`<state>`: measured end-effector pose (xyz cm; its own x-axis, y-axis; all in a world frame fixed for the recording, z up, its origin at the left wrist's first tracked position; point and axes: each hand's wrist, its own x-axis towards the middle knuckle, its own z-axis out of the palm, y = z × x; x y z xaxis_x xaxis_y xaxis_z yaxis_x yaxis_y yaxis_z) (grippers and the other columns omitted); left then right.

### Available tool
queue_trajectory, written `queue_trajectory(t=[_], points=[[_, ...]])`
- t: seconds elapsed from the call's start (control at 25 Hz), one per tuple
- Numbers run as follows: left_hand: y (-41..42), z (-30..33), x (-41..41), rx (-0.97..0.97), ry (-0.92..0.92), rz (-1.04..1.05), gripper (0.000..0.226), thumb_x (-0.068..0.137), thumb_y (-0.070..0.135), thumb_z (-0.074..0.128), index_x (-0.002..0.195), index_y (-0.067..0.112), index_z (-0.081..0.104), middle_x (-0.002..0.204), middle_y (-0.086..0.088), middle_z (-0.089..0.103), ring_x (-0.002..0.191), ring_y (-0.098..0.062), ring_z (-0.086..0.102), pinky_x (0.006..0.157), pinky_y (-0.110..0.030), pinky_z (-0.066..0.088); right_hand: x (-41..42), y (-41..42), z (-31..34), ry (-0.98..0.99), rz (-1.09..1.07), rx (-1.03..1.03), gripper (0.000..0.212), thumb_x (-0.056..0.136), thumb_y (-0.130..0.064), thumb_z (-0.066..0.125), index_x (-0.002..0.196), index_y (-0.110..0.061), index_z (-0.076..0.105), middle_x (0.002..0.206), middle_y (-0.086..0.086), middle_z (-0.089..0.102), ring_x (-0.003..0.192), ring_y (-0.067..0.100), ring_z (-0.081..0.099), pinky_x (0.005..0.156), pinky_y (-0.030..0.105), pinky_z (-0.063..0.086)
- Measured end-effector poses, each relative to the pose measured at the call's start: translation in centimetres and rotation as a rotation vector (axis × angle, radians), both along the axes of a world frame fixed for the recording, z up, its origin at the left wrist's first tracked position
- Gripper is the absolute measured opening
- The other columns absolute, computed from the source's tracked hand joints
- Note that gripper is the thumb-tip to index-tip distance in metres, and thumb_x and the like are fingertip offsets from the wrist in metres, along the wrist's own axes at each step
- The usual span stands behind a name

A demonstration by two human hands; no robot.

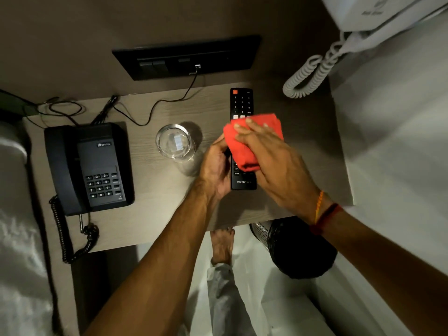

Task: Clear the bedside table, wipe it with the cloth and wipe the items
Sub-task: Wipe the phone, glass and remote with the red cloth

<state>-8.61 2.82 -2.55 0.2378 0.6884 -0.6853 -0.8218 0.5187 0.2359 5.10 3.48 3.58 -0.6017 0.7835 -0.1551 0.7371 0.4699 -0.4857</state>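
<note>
A black remote control (241, 103) lies lengthwise on the wooden bedside table (155, 214), its middle hidden by a folded red cloth (242, 151). My right hand (274, 156) presses the cloth down on the remote from the right. My left hand (215, 166) grips the remote's left edge near its lower half. A clear drinking glass (175, 144) stands upright just left of my left hand. A black desk phone (89, 168) sits at the table's left side, its coiled cord (70, 238) hanging over the front edge.
A black switch panel (186, 57) on the wall has a thin cable (169, 100) running onto the table. A white wall phone (378, 15) with coiled cord (312, 73) hangs upper right. A bin with a black liner (298, 246) stands below the table. White bedding (17, 238) lies left.
</note>
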Motion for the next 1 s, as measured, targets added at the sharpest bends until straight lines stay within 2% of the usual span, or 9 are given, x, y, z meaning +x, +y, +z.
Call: queue_trajectory(t=[0.08, 0.12, 0.2, 0.28, 0.4, 0.48, 0.56, 0.76, 1.0], points=[[-0.3, -0.6, 0.2, -0.028, 0.14, -0.02, 0.056, 0.11, 0.041, 0.035, 0.101, 0.003, 0.076, 0.097, -0.018, 0.079, 0.086, -0.028, 0.078, 0.081, -0.041, 0.065, 1.8, -1.5, -0.2, 0.058, 0.025, -0.085, 0.067, 0.079, 0.003, 0.052, 0.145, -0.011, 0.053, 0.152, 0.008, 0.055, 0.146, 0.021, 0.047, 0.125, 0.039, 0.034], [-0.5, -1.1, 0.5, -0.04, 0.251, -0.035, 0.056, 0.111, 0.043, 0.034, 0.102, 0.003, 0.072, 0.095, -0.018, 0.078, 0.084, -0.029, 0.076, 0.08, -0.041, 0.063, 2.3, -1.9, -0.2, 0.129, -0.054, -0.176, 0.056, 0.085, 0.0, 0.054, 0.138, -0.018, 0.059, 0.14, 0.005, 0.065, 0.132, 0.016, 0.059, 0.115, 0.034, 0.045], [-0.7, -2.1, 1.2, -0.042, 0.452, -0.037, 0.052, 0.111, 0.04, 0.035, 0.103, 0.001, 0.068, 0.096, -0.021, 0.07, 0.082, -0.031, 0.067, 0.08, -0.041, 0.058, 2.7, -1.8, -0.8, 0.396, -0.43, -0.422, 0.024, 0.097, -0.01, 0.062, 0.113, -0.026, 0.066, 0.106, -0.006, 0.075, 0.097, 0.003, 0.07, 0.087, 0.023, 0.056], [-0.7, -2.9, 2.0, -0.027, 0.608, -0.026, 0.038, 0.111, 0.031, 0.042, 0.098, 0.005, 0.067, 0.093, -0.021, 0.066, 0.084, -0.031, 0.062, 0.081, -0.048, 0.055, 2.7, -0.4, -2.3, 0.603, -0.887, -0.643, 0.014, 0.099, -0.01, 0.063, 0.102, -0.021, 0.069, 0.097, -0.002, 0.075, 0.089, 0.011, 0.072, 0.083, 0.03, 0.059], [-0.3, -3.8, 2.6, -0.051, 0.83, -0.067, 0.026, 0.107, 0.023, 0.053, 0.093, 0.007, 0.068, 0.091, -0.021, 0.066, 0.084, -0.031, 0.06, 0.086, -0.064, 0.055, 3.5, 2.2, -4.6, 0.532, -1.065, -0.987, 0.009, 0.099, -0.01, 0.061, 0.098, -0.013, 0.07, 0.096, 0.01, 0.075, 0.083, 0.024, 0.072, 0.087, 0.041, 0.059], [0.2, -4.3, 2.8, -0.08, 0.894, -0.047, 0.022, 0.104, 0.02, 0.059, 0.092, 0.006, 0.07, 0.091, -0.019, 0.069, 0.083, -0.029, 0.061, 0.089, -0.063, 0.055, 3.6, 3.1, -5.4, 0.453, -1.054, -1.253, 0.009, 0.099, -0.015, 0.06, 0.096, -0.012, 0.068, 0.081, 0.009, 0.079, 0.067, 0.022, 0.076, 0.067, 0.037, 0.064], [0.8, -5.0, 3.0, -0.126, 0.952, -0.039, 0.016, 0.103, 0.018, 0.06, 0.097, 0.007, 0.07, 0.094, -0.015, 0.072, 0.086, -0.026, 0.065, 0.093, -0.057, 0.059, 3.4, 3.7, -6.4, 0.36, -0.998, -1.367, 0.01, 0.098, -0.019, 0.061, 0.098, -0.012, 0.068, 0.071, 0.008, 0.079, 0.061, 0.023, 0.076, 0.053, 0.036, 0.063], [1.8, -6.2, 3.6, -0.194, 1.13, -0.116, 0.009, 0.1, 0.022, 0.065, 0.094, 0.017, 0.06, 0.09, -0.002, 0.066, 0.082, -0.019, 0.06, 0.079, -0.034, 0.053, 3.2, 4.4, -8.4, 0.38, -0.959, -1.308, 0.01, 0.097, -0.019, 0.063, 0.105, -0.016, 0.068, 0.096, 0.012, 0.075, 0.091, 0.032, 0.072, 0.084, 0.046, 0.059], [1.8, -5.8, 3.0, -0.132, 1.394, -0.294, 0.016, 0.095, 0.014, 0.07, 0.107, 0.003, 0.067, 0.102, -0.012, 0.071, 0.1, -0.028, 0.067, 0.088, -0.033, 0.051, 3.0, 4.5, -8.4, 0.405, -0.958, -1.151, 0.004, 0.095, -0.016, 0.066, 0.095, -0.016, 0.07, 0.096, 0.009, 0.075, 0.09, 0.03, 0.073, 0.089, 0.044, 0.059]])
